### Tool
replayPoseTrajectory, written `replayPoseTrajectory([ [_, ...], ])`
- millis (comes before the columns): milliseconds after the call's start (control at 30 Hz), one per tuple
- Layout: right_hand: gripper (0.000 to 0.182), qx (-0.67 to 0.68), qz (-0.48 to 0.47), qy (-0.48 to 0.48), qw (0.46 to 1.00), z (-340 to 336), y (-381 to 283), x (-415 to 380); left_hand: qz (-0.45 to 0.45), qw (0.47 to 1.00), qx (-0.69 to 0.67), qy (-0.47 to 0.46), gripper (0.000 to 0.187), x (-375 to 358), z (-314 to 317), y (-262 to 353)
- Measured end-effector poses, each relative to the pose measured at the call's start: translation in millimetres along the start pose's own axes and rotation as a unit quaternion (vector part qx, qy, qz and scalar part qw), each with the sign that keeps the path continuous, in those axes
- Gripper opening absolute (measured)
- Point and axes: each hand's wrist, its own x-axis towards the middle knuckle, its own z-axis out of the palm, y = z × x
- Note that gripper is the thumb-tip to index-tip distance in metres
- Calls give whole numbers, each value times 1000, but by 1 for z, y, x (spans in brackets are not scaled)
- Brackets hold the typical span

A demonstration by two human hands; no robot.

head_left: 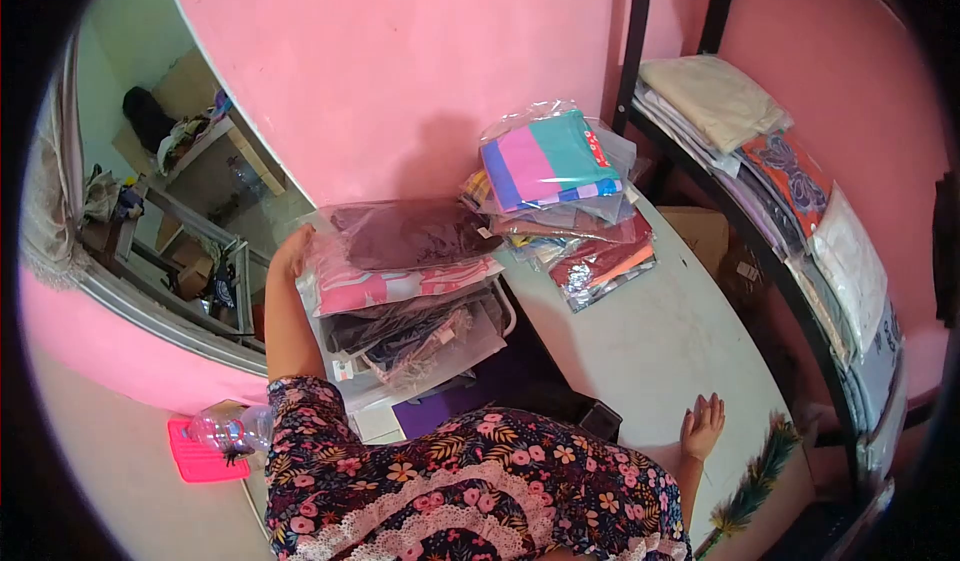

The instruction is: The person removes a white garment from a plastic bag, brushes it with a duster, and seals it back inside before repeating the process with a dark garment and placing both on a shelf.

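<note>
My left hand (292,251) is at the left edge of a stack of bagged garments, its fingers closed on the clear edge of a plastic bag. On top of that stack lies a dark maroon garment in plastic (415,235), over a pink and white one (400,286). Darker bagged clothes (400,336) lie beneath. My right hand (703,428) holds nothing and rests at the white table (650,321), fingers slightly apart. A second pile stands further back, topped by a teal, pink and blue bagged garment (550,161).
A black-framed rack (735,176) with folded bagged clothes stands on the right. Near my right hand lies a green tinsel-like strand (760,476). At the lower left are a pink tray (205,456) and clear plastic bottles (225,428). A mirror (190,191) leans on the left.
</note>
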Motion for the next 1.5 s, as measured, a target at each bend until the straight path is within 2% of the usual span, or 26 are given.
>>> replayPoseTrajectory([
  [133,38,13,6,11,1000,-2,-3,1,-13,999,-43,23,53,-48,46,28],
  [200,38,13,19,32,999,1,0,0,90,995,52,9,33,-33,43,16],
  [267,38,29,4,48,998,4,4,-2,90,995,-26,22,23,-27,49,22],
  [333,36,55,34,63,996,2,-2,-1,115,992,-2,52,16,-7,43,33],
  [367,35,81,49,73,993,5,1,-3,148,986,-27,71,10,-41,73,66],
  [400,35,101,77,65,990,0,-3,-4,246,964,-78,66,8,-9,68,64],
  [433,36,152,96,63,982,3,5,-8,223,958,-144,108,7,-44,99,94],
  [533,38,215,199,96,951,-24,3,-25,324,917,-230,23,6,-65,129,147],
  [633,41,146,209,182,950,-54,21,-56,390,880,-271,-14,11,-80,139,189],
  [700,44,-27,259,269,927,-82,45,-85,377,888,-263,-3,14,-142,173,223],
  [767,49,-119,340,253,898,-103,72,-118,364,896,-254,8,17,-198,222,240],
  [833,61,-84,452,205,864,-119,89,-149,450,836,-313,-22,30,-245,270,246],
  [867,66,-71,493,164,852,-125,95,-161,449,837,-311,-31,30,-275,298,252],
  [933,71,-58,540,123,831,-136,97,-179,349,860,-372,-26,30,-324,346,264],
  [967,76,-62,555,93,824,-138,95,-184,349,861,-369,-35,30,-302,345,266],
  [1000,81,-66,570,62,817,-139,91,-188,367,819,-317,-306,27,-256,337,267],
  [1033,81,-67,577,63,811,-138,89,-193,355,714,-242,-552,24,-229,340,266],
  [1100,88,-93,587,31,804,-129,89,-202,290,767,-318,-475,19,-253,395,253],
  [1133,90,-90,587,54,803,-122,91,-209,230,765,-369,-475,31,-246,420,245],
  [1167,90,-92,590,50,801,-118,96,-215,201,767,-408,-453,24,-280,453,235],
  [1200,90,-55,581,70,809,-115,100,-222,226,839,-391,-305,32,-313,489,226],
  [1267,90,-19,577,85,812,-117,103,-232,137,854,-294,-407,35,-297,522,196],
  [1333,71,33,574,49,817,-127,111,-232,145,758,-181,-610,31,-279,560,162],
  [1400,46,28,519,45,853,-123,120,-245,213,813,49,-539,38,-206,590,102],
  [1467,42,35,507,33,861,-115,125,-253,152,772,261,-559,57,-140,598,49],
  [1500,39,40,492,23,869,-115,126,-255,148,771,263,-561,57,-142,595,39],
])
